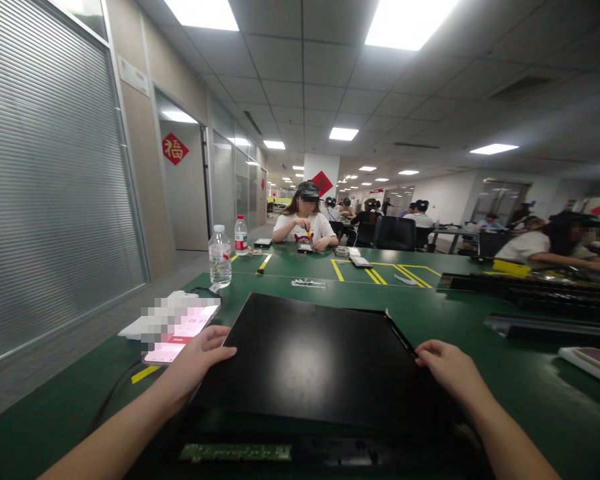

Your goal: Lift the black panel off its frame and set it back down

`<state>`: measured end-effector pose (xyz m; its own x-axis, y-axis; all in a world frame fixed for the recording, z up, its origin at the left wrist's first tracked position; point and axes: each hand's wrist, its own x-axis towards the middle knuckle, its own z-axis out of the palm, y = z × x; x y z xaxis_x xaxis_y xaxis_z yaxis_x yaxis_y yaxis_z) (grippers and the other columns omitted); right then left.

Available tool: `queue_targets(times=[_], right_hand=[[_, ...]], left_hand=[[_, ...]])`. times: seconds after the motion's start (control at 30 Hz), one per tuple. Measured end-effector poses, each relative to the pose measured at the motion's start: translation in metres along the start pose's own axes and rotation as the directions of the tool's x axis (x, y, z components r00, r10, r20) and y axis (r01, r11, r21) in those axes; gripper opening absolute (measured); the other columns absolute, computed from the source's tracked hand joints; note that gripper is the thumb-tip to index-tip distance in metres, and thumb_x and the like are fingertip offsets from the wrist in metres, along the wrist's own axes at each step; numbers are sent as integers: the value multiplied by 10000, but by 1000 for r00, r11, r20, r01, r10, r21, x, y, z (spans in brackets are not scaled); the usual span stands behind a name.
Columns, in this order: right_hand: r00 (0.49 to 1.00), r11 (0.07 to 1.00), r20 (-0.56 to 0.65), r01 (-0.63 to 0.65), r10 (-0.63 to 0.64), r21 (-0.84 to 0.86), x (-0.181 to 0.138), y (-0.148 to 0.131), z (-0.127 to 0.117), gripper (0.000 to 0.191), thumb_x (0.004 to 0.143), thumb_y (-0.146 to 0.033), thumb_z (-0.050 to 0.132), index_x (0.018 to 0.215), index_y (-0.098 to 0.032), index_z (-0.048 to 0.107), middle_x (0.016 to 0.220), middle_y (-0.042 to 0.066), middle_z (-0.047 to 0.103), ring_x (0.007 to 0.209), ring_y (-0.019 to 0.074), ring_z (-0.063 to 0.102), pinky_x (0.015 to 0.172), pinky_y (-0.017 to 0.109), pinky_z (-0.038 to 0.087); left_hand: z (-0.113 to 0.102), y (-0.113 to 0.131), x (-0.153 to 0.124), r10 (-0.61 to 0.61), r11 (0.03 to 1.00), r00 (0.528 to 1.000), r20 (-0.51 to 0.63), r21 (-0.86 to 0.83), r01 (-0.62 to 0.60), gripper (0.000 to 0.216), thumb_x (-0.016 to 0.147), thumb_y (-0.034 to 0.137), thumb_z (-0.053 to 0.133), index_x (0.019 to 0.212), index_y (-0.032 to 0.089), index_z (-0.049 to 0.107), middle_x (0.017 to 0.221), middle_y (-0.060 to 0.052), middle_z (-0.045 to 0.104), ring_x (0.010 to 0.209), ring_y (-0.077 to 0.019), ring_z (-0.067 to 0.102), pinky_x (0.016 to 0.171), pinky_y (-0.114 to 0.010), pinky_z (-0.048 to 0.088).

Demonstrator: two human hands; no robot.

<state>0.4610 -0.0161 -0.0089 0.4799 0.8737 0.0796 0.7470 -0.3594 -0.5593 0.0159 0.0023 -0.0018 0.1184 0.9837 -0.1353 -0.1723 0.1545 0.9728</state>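
A large flat black panel [300,367], glossy enough to mirror a ceiling light, lies in front of me on the green table. My left hand [207,357] grips its left edge, thumb on top and the other fingers partly hidden at the side. On the opposite side, my right hand [447,367] pinches the right edge, where a thin black strip [400,333] runs; I cannot tell whether that strip is separate. Near my body, a green circuit board [236,453] shows in the dark area below the panel.
A lit phone [190,330] lies left, near two water bottles [220,257] [241,235]. Long black strips [520,290] and a pale-edged device [593,367] lie right. Across the table sits a person [305,220] handling a small object. Yellow tape [375,275] marks the tabletop.
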Motion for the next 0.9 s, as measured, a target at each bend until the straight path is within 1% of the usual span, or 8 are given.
queue_targets(times=[0.13,0.23,0.3,0.4,0.57,0.7,0.8,0.9], right_hand=[[1000,1000,8,-1,1,-7,-2,-3,-1,186,666,-279,491,709,-231,666,683,7,689,675,183,592,586,275,373],[1000,1000,5,-3,3,-4,-2,-4,-1,185,663,-276,490,705,-231,664,675,6,688,677,181,594,590,272,374],[1000,1000,3,-12,12,-1,-2,-3,0,185,666,-284,490,709,-231,662,671,4,688,676,178,596,587,266,377],[1000,1000,4,-24,24,12,-1,-2,0,188,670,-302,490,715,-230,658,677,2,690,667,173,599,571,259,377],[1000,1000,-2,-18,18,24,-1,-2,2,205,668,-311,480,726,-230,659,681,3,693,663,177,600,579,264,387],[999,996,10,-39,38,75,0,-2,3,210,656,-319,493,734,-221,661,670,15,692,626,176,593,562,267,398],[998,993,18,-55,53,106,0,-1,3,217,649,-322,498,744,-212,659,668,24,692,600,175,586,542,269,402],[997,987,41,-70,65,142,1,0,5,236,654,-333,495,774,-199,648,681,36,696,562,164,574,516,263,404]], left_hand=[[-4,-3,4,30,998,999,-12,-61,-31,254,702,250,644,929,182,552,775,-24,720,713,-184,683,661,-285,513],[-6,-2,5,57,997,998,8,-56,-57,256,705,247,642,944,193,567,815,-25,724,774,-192,680,706,-291,507],[-8,0,4,78,997,997,-15,27,-78,264,692,256,652,939,195,584,864,-32,723,834,-205,671,753,-304,499],[-11,2,3,98,967,993,-69,243,-78,284,676,309,650,931,187,617,940,-61,714,940,-248,641,844,-357,469],[-19,-5,11,241,807,960,-142,580,-117,315,601,358,665,855,173,680,1226,-116,577,1186,-319,468,995,-392,345],[-32,-19,22,275,700,959,-73,699,-148,348,619,392,626,883,173,685,1340,-133,460,1209,-333,438,999,-420,332],[-39,-25,26,311,617,950,-33,767,-175,336,634,411,606,857,177,698,1322,-146,475,1218,-343,423,998,-440,324],[-41,-26,27,293,595,956,-21,786,-166,371,639,425,593,884,166,697,1320,-162,467,1206,-335,440,992,-427,334]])
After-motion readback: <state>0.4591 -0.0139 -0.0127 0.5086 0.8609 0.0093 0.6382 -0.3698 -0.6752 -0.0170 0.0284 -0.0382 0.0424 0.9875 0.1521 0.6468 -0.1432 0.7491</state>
